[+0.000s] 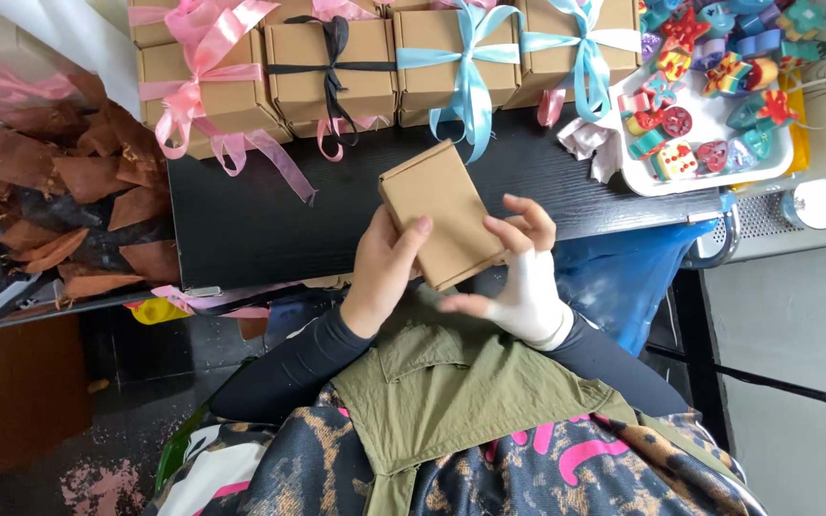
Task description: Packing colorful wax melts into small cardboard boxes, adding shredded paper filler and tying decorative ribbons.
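A flat, folded brown cardboard box [439,212] is held up over the near edge of the black table [260,229]. My left hand [384,268] grips its lower left side, thumb across the face. My right hand [525,272], partly wrapped in white, holds the right edge with its fingers curled on the corner. Both forearms wear dark sleeves.
A row of tied cardboard boxes lines the table's far side: pink ribbon [198,81], black ribbon [334,67], blue ribbons [470,57]. A white tray [719,124] of colourful moulded pieces sits at right, brown paper scraps [78,191] at left, a blue bag [623,277] beside my right arm.
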